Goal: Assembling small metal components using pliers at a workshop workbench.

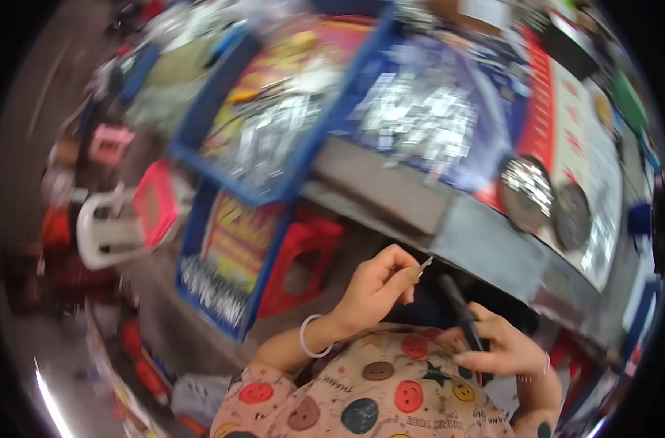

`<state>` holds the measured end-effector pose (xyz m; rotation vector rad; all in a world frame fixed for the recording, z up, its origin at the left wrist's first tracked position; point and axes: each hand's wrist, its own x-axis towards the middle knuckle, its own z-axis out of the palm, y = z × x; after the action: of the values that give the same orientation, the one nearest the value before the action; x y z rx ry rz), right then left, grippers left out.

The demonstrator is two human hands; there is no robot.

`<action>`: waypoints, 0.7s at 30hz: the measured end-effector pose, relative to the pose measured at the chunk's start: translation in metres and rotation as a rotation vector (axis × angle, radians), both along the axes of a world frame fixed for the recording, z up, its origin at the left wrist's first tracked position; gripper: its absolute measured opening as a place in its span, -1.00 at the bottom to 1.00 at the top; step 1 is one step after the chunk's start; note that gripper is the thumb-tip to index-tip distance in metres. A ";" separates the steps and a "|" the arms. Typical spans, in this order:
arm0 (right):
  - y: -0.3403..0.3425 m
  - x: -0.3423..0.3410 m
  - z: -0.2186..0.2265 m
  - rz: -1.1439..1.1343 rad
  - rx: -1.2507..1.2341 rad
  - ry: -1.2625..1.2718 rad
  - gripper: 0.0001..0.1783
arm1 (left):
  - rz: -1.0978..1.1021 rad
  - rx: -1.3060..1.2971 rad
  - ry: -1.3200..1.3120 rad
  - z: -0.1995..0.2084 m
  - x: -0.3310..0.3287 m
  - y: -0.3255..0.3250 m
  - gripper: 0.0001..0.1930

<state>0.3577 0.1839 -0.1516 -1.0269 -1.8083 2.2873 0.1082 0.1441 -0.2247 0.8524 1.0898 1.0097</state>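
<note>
My left hand (385, 283) is closed in a pinch on a small shiny metal piece (425, 264), which sticks out past the thumb and forefinger. Its exact kind is too small to make out. In my right hand (502, 343) is a dark, slim stick-like tool (461, 310), tilted, with its far end pointing up toward the left hand. The fingers wrap round its lower part. Both hands are above my lap, just in front of the table edge, and the tool does not touch the metal piece.
A blue tray (182, 146) with metal pieces lies at the table's left; a lower blue tray (182, 283) holds more. Loose shiny pieces (420, 113) are heaped on blue sheeting. Two round dark dishes (521, 201) sit at right. A red stool (296, 270) and white chair (91, 233) stand left.
</note>
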 end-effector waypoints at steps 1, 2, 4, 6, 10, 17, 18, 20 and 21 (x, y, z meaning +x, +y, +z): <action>-0.009 0.005 -0.001 0.000 0.188 -0.076 -0.56 | 0.113 0.006 0.051 -0.001 -0.011 -0.011 -0.95; -0.011 0.001 0.006 0.038 0.215 -0.174 -0.56 | 0.206 0.014 0.088 -0.007 -0.024 -0.019 -0.96; -0.018 -0.001 0.005 0.052 0.310 -0.301 -0.61 | 0.467 0.101 0.321 -0.021 -0.066 -0.041 -0.91; -0.023 -0.005 -0.003 0.088 0.357 -0.284 -0.63 | 0.695 0.159 0.654 -0.037 -0.125 -0.074 -0.94; -0.023 -0.019 -0.013 0.162 0.504 -0.258 -0.75 | 0.950 0.094 1.030 -0.056 -0.246 -0.177 -0.93; -0.022 -0.037 -0.019 0.257 0.624 -0.160 -0.69 | 0.897 -0.060 1.247 -0.084 -0.298 -0.246 -0.88; -0.021 -0.038 -0.018 0.237 0.635 -0.174 -0.69 | 0.872 -0.042 1.245 -0.089 -0.298 -0.246 -0.90; -0.020 -0.039 -0.018 0.265 0.642 -0.142 -0.69 | 0.821 0.003 1.380 -0.092 -0.298 -0.251 -0.90; -0.020 -0.039 -0.018 0.256 0.634 -0.145 -0.69 | 0.814 0.009 1.402 -0.092 -0.298 -0.252 -0.90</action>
<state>0.3191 0.1643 -0.1692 -0.8945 -2.5974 1.5555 -0.1900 -0.1076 -0.3171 1.1593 2.7784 0.9867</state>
